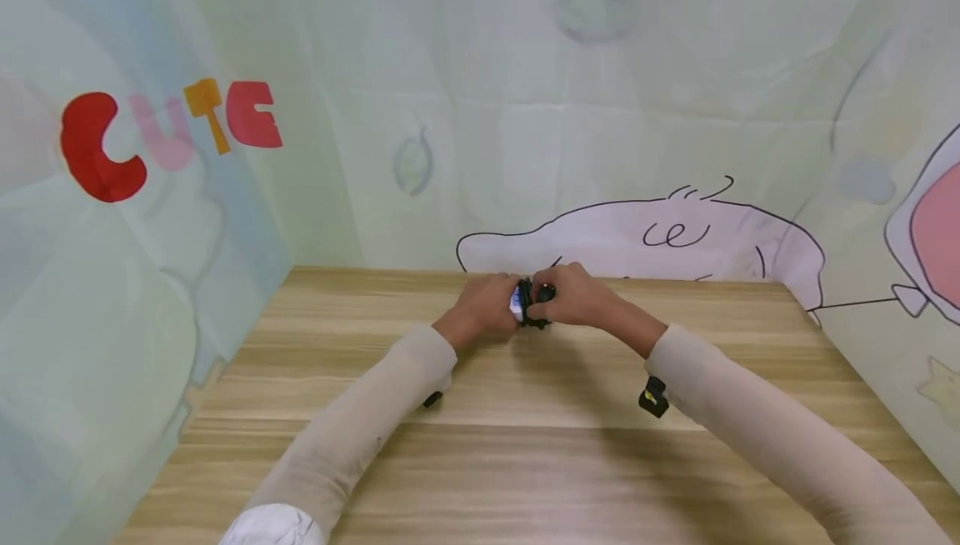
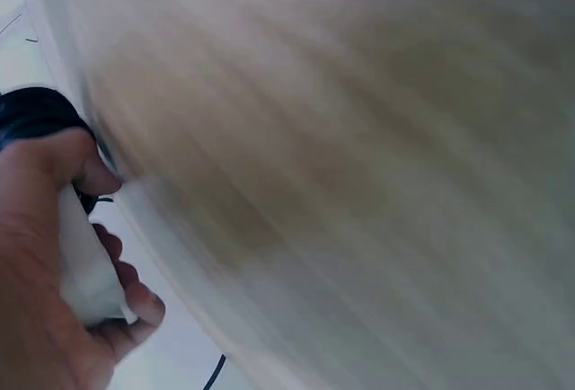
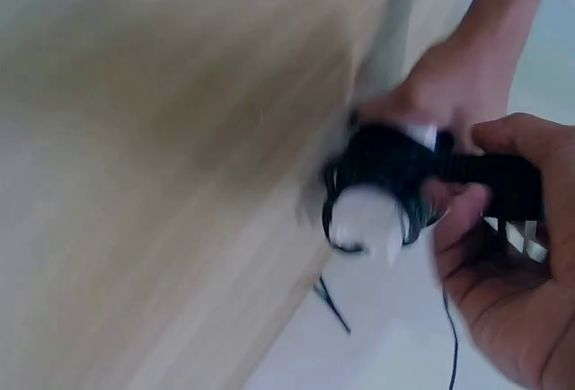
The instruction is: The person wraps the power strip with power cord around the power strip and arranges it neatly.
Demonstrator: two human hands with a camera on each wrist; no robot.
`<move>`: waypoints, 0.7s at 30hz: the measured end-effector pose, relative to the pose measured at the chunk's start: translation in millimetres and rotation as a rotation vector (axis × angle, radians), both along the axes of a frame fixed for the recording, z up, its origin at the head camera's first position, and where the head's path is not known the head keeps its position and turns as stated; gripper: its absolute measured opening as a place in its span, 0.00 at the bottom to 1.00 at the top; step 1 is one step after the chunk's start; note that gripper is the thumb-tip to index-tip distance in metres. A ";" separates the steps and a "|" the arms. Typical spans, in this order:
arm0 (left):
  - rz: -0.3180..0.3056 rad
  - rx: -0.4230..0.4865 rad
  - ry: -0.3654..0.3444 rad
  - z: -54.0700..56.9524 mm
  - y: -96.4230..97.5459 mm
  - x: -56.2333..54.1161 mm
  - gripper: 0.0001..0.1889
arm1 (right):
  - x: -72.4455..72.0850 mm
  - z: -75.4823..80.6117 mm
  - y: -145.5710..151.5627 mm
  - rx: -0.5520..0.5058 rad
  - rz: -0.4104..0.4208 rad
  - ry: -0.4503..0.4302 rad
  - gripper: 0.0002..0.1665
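Near the table's far edge, my left hand (image 1: 489,305) grips a white block-shaped thing (image 2: 88,269), its thumb along one side and its fingers curled round the other. A black cable (image 3: 382,156) is wound in several turns about the white thing, whose rounded end pokes out of the coils in the right wrist view. My right hand (image 1: 581,295) pinches the thick black plug-like end (image 3: 503,183) of the cable between thumb and fingers, close beside the coils. The exact kind of the white thing is hidden by hands, cable and blur.
Beneath both hands lies a wood-grain table (image 1: 495,462). A printed cloth backdrop (image 1: 495,112) stands behind the table and along its sides. A small black device (image 1: 654,397) hangs at the right sleeve.
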State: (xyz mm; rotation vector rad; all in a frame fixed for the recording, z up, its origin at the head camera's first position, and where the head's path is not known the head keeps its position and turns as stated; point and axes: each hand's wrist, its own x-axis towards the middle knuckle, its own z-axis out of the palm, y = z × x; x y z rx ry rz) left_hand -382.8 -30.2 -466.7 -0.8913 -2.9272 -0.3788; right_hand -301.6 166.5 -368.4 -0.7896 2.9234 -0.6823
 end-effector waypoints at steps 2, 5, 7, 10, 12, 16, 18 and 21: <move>-0.042 0.016 0.013 -11.2 2.4 -11.4 0.24 | -6.7 1.2 3.0 -0.063 -0.028 0.004 0.09; -0.091 0.045 0.010 -15.3 5.7 -17.1 0.25 | -15.3 -2.3 6.6 -0.187 -0.066 -0.062 0.11; -0.109 0.069 -0.004 -19.7 5.4 -20.3 0.28 | -18.3 -6.3 9.0 -0.276 -0.094 -0.146 0.14; -0.087 0.078 -0.036 -27.8 4.4 -24.0 0.31 | -20.4 -12.2 13.2 -0.373 -0.107 -0.262 0.16; -0.075 0.062 -0.031 -29.7 4.8 -22.9 0.32 | -22.1 -16.3 17.0 -0.403 -0.101 -0.310 0.19; -0.082 0.017 -0.043 -8.2 4.9 -4.9 0.33 | -24.7 -20.2 24.1 -0.395 -0.048 -0.364 0.26; -0.088 0.010 -0.060 5.6 3.8 4.9 0.35 | -26.3 -20.7 26.2 -0.374 -0.011 -0.360 0.27; -0.080 0.014 -0.090 12.0 2.6 7.3 0.36 | -29.4 -22.2 27.6 -0.318 0.043 -0.277 0.25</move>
